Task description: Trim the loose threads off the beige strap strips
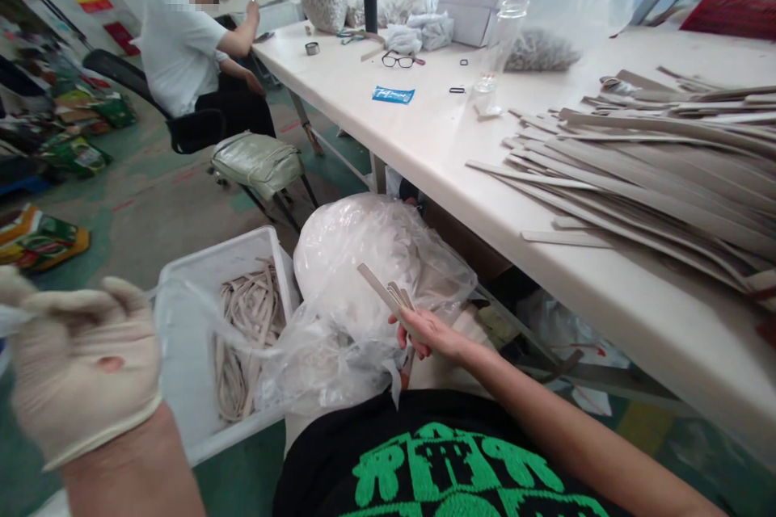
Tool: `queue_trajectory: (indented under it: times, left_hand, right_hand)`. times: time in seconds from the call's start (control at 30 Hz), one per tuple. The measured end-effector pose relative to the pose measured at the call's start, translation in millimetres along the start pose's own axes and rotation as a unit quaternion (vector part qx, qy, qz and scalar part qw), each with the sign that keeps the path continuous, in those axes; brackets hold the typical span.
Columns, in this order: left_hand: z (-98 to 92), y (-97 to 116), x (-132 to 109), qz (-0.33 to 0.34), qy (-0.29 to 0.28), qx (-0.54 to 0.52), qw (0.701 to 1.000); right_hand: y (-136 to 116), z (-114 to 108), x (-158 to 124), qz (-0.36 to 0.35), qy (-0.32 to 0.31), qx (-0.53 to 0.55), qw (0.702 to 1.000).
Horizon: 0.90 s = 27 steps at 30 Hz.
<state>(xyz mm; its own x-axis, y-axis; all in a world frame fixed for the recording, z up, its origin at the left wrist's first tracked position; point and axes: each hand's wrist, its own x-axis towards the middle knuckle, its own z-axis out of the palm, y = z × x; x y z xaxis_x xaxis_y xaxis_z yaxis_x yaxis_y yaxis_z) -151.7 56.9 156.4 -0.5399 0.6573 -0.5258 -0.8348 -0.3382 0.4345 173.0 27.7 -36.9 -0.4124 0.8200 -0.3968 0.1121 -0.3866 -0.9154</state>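
My right hand [428,331] is closed around a few flat beige strips [388,291], their ends fanned out past the fingers. It is above my lap, in front of a clear plastic bag [357,258] with pale contents. At the left edge, my left hand [85,363] wears a whitish glove with a small hole. Its fingers are bent, and something translucent shows beside them at the frame edge; what it is cannot be made out. To the right of that hand, a white plastic bin [182,339] holds a tangle of beige strips [248,339].
On the white table [436,137] lie a large pile of beige strips [655,170], a blue packet [393,95], glasses [400,60], a clear jar [506,36] and filled bags [326,0]. A co-worker [182,40] sits beyond a green-covered stool [258,160].
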Motion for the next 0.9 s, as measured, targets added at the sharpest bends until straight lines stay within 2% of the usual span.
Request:
queue_trajectory:
  times: [0.07,0.1,0.2,0.27,0.33,0.4,0.5,0.67,0.9]
  left_hand:
    - [-21.8,-22.4,4.3,-0.002,-0.098,0.070,0.993]
    - [-37.1,-37.6,8.0,-0.027,-0.091,0.119,0.988]
    - [-88.2,-83.8,18.1,-0.172,-0.023,0.165,0.971]
    - [-116.4,-107.0,20.4,-0.216,-0.017,0.172,0.961]
    - [-134.6,-121.0,19.4,-0.229,-0.019,0.180,0.956]
    - [-143.3,-126.9,17.7,-0.223,-0.022,0.187,0.956]
    - [-146.5,-127.2,17.6,-0.195,-0.043,0.181,0.963]
    - [-153.0,-126.5,19.0,-0.149,-0.088,0.176,0.969]
    - [-163.9,-126.3,15.8,-0.128,-0.114,0.200,0.965]
  right_hand:
    - [-4.5,2.0,-8.5,-0.003,0.005,-0.008,1.000]
    - [-7.4,2.8,-13.4,-0.004,0.003,-0.013,1.000]
    - [-18.5,4.8,-30.6,-0.005,-0.015,-0.031,0.999]
    - [-27.1,7.0,-42.9,-0.001,-0.028,-0.049,0.998]
    - [-34.6,11.2,-53.6,0.003,-0.046,-0.075,0.996]
    - [-38.8,17.2,-60.4,0.006,-0.070,-0.108,0.992]
    - [-37.9,26.6,-61.6,0.004,-0.085,-0.149,0.985]
    - [-30.5,35.8,-49.7,-0.021,-0.084,-0.197,0.977]
    - [-31.4,42.2,-37.5,0.002,-0.085,-0.225,0.971]
